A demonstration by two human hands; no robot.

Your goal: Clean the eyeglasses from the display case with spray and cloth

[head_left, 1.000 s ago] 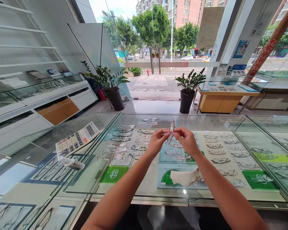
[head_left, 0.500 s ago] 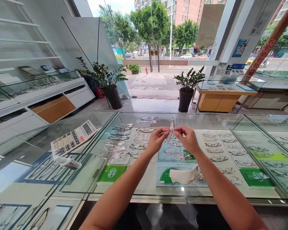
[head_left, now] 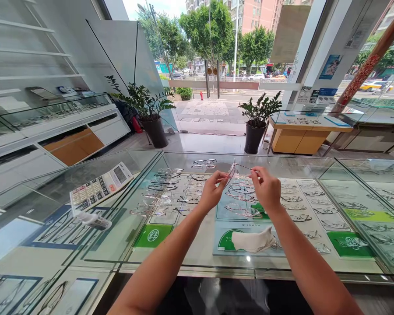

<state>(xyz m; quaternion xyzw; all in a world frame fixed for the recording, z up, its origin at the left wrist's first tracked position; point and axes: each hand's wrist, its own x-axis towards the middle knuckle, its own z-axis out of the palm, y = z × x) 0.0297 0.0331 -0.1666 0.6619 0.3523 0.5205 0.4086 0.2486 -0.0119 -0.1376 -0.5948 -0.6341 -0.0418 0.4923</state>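
Observation:
A pair of eyeglasses is held up above the glass counter between my two hands. My left hand pinches the front of the frame near its lower rim. With thumb and fingers closed, my right hand grips the thin temple arm, which stretches out to the right. Below the hands, several more glasses lie in rows at the counter. A crumpled cream cleaning cloth rests nearer to me, over a green and pale display card.
On the left of the counter lie a large calculator and a small white bottle. The glass counter runs across in front of me. Beyond it stand two potted plants by the glass door, and a wooden display case.
My right hand has moved right, from the frame's front to its temple arm, now unfolded toward the right. The glasses have turned; my left hand keeps its pinch.

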